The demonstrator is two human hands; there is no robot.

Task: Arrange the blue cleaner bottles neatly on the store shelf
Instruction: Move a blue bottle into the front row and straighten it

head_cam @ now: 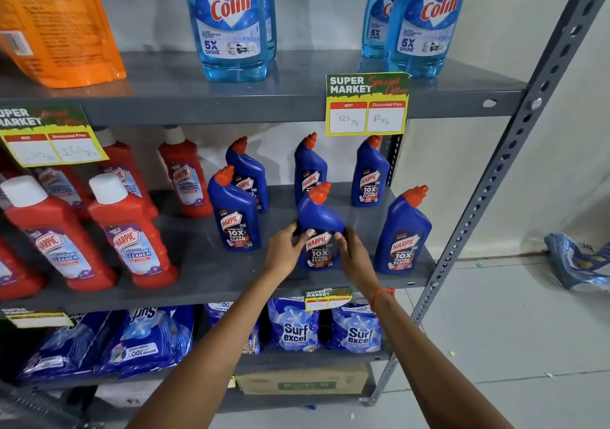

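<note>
Several blue Harpic bottles with orange caps stand on the middle grey shelf [204, 273]. Both hands grip the front middle bottle [319, 217] by its lower body: my left hand [284, 250] on its left side, my right hand [355, 257] on its right. It stands upright near the shelf's front edge. Another blue bottle [236, 212] stands to the left and one [403, 232] to the right. Three more [248, 172] [309, 167] [369, 172] stand in the back row.
Red Harpic bottles [130, 233] fill the shelf's left half. Light-blue Colin bottles [231, 22] and an orange pouch [56, 25] sit on the shelf above. Blue Surf Excel packs [293, 326] lie below. Price tags [367, 105] hang off shelf edges. A grey upright post [495, 177] bounds the right.
</note>
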